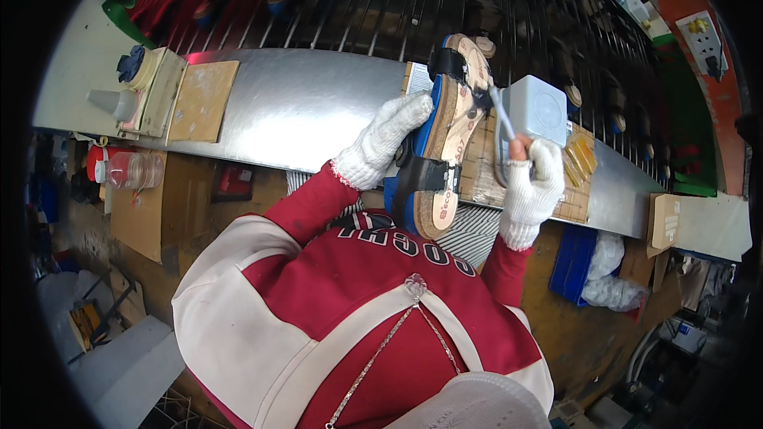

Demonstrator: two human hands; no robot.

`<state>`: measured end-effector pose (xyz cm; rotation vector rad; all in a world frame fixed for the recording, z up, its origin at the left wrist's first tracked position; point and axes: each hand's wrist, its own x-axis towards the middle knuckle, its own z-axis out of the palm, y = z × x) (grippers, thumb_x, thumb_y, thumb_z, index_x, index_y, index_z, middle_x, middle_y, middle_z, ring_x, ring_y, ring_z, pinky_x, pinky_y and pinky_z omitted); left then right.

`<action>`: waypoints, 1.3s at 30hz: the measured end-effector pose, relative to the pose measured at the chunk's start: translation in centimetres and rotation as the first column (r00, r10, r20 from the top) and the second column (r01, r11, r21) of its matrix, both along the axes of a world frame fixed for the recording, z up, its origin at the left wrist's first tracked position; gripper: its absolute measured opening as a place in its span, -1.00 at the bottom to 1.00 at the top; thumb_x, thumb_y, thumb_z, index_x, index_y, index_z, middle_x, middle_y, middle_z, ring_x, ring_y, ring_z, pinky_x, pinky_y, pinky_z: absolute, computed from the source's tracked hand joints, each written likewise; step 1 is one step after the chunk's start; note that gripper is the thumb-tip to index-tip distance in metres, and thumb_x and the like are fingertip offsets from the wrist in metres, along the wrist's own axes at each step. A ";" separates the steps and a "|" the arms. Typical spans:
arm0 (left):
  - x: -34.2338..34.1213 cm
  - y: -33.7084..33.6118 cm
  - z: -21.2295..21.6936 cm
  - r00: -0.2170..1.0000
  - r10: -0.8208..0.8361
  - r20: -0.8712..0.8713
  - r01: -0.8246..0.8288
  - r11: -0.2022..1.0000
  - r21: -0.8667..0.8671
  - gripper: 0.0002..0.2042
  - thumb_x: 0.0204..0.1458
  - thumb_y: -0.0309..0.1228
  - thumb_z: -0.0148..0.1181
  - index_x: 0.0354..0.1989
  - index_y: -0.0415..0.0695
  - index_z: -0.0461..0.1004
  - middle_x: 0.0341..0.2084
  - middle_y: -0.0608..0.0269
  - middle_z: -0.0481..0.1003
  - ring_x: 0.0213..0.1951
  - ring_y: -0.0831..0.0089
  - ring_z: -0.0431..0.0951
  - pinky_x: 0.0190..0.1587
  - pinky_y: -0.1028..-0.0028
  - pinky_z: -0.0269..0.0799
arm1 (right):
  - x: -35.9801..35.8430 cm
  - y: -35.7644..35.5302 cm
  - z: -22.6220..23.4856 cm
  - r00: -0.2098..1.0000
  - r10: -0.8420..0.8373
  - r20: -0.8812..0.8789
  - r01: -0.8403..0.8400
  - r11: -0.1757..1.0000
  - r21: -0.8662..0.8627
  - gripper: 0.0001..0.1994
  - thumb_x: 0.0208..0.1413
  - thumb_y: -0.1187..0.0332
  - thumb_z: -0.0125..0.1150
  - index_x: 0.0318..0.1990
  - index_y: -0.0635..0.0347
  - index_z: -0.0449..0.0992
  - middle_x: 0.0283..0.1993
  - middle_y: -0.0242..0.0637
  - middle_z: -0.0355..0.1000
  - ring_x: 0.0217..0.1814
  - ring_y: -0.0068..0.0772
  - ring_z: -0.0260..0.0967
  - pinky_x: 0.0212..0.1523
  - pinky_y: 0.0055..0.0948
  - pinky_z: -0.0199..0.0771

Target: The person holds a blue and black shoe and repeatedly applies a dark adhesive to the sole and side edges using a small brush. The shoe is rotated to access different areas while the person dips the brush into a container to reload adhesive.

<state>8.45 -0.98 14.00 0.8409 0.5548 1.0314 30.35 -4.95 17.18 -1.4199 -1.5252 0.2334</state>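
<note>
A sandal [453, 123] with a tan printed surface, cork edge and black straps is held up at a slant in front of me. Blue material, perhaps a shoe form, shows along its left side. My left hand [391, 131], in a white knit glove, grips it from the left, its fingers partly hidden behind the straps. In my gloved right hand [534, 183] is a thin brush [502, 115] with a pale handle, pinched near its end, a bare fingertip showing. The brush's dark tip meets the sandal around its middle.
Just right of the sandal stands a white square container [534, 107], with a yellow block [582, 160] beyond it. A metal ledge [302, 103] runs across, beside a roller conveyor [358, 12] carrying more footwear. A plastic jar [135, 169] sits at left, a blue bin [572, 264] at lower right.
</note>
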 end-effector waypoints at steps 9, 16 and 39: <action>-0.7 0.0 0.6 0.993 0.047 -0.105 -0.041 0.997 0.059 -0.31 0.18 0.11 0.17 0.24 -0.26 0.36 -0.02 0.12 0.56 -0.04 0.44 0.60 0.04 0.41 0.56 | -1.2 -1.4 -0.2 0.997 0.057 -0.047 -0.061 0.995 -0.082 -0.82 0.07 0.35 0.43 -0.24 0.27 0.67 -0.31 -0.31 0.43 -0.29 -0.43 0.30 -0.27 -0.45 0.28; -0.9 -0.3 1.0 0.983 0.072 -0.171 -0.058 0.995 0.085 -0.31 0.19 0.03 0.19 0.26 -0.35 0.32 0.02 0.08 0.52 0.01 0.47 0.55 0.10 0.44 0.49 | -1.2 0.7 1.5 0.977 -0.047 0.206 0.027 0.995 0.101 -0.83 -0.01 0.34 0.48 -0.26 0.14 0.70 -0.28 -0.35 0.50 -0.28 -0.35 0.33 -0.16 -0.36 0.24; -1.5 3.9 0.5 0.957 0.099 -0.274 -0.046 0.980 0.192 -0.39 0.26 0.00 0.10 0.26 -0.30 0.35 0.02 0.08 0.55 -0.02 0.44 0.59 0.05 0.45 0.54 | 0.6 -0.9 -0.9 0.978 0.196 0.077 -0.192 0.980 -0.056 -0.81 -0.07 0.35 0.49 -0.28 0.18 0.68 -0.26 -0.28 0.51 -0.19 -0.25 0.38 -0.14 -0.34 0.32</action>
